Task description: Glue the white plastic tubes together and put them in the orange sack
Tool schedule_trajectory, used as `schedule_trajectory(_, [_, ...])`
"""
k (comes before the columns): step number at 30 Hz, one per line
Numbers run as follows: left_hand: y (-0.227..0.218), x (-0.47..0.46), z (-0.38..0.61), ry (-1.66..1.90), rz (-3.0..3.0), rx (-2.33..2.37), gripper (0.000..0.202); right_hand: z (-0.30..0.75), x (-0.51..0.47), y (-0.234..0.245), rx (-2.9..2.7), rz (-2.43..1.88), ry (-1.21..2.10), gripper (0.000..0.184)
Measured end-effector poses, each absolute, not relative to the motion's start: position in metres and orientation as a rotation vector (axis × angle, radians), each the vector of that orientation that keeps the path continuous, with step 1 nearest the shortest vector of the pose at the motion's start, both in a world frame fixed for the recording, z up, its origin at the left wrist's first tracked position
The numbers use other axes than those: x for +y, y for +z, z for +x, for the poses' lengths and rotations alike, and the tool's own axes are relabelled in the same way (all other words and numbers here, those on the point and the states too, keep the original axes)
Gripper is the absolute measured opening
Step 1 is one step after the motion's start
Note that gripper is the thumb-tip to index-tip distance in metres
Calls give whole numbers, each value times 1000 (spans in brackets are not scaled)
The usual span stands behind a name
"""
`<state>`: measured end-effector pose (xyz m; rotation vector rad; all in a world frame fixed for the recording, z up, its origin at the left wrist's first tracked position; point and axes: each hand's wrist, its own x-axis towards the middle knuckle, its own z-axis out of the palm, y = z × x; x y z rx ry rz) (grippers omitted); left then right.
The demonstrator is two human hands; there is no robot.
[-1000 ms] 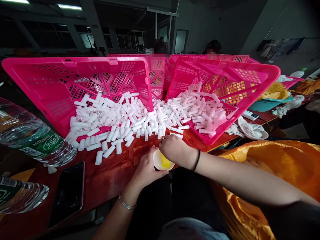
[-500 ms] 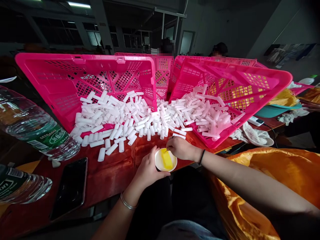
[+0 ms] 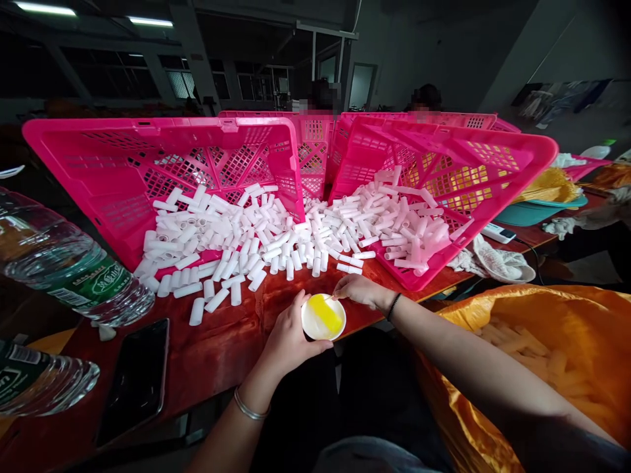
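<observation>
My left hand (image 3: 288, 338) is wrapped round a small white cup (image 3: 323, 317) with something yellow inside, at the near edge of the red table (image 3: 217, 348). My right hand (image 3: 359, 290) hovers at the cup's far right rim, fingers pinched on a thin stick that dips toward the yellow stuff. Just beyond, several white plastic tubes (image 3: 276, 233) spill from two tipped pink baskets, one on the left (image 3: 148, 164) and one on the right (image 3: 444, 164).
Two water bottles (image 3: 73, 263) lie at the left, with a black phone (image 3: 135, 378) near them. An orange bag (image 3: 537, 341) holding pale pieces sits at my right. A white cloth (image 3: 493, 259) and a teal basin (image 3: 537, 207) are at the far right. Two people sit behind the baskets.
My right hand has drawn back off the cup's mouth to its far right rim, uncovering the yellow contents. My left hand has kept hold of the cup.
</observation>
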<state>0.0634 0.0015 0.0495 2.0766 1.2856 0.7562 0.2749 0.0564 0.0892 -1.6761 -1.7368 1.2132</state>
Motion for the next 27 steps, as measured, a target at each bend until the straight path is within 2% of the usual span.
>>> schedule_trajectory(4, [49, 2, 64, 724, 2070, 1293, 107, 283, 62, 87, -1691, -1738, 1246, 14])
schedule_trajectory(8, [52, 1, 65, 697, 2054, 1320, 107, 295, 58, 95, -1733, -1724, 1162, 10])
schedule_trajectory(14, [51, 0, 62, 724, 2112, 1258, 115, 310, 16, 123, -1961, -1564, 795, 14])
schedule_trajectory(19, [49, -3, 60, 783, 2132, 1259, 116, 296, -24, 116, -2242, -1549, 353, 23])
schedule_trajectory(27, [50, -5, 61, 796, 2126, 1266, 116, 276, -44, 98, -2173, -1465, 430, 24])
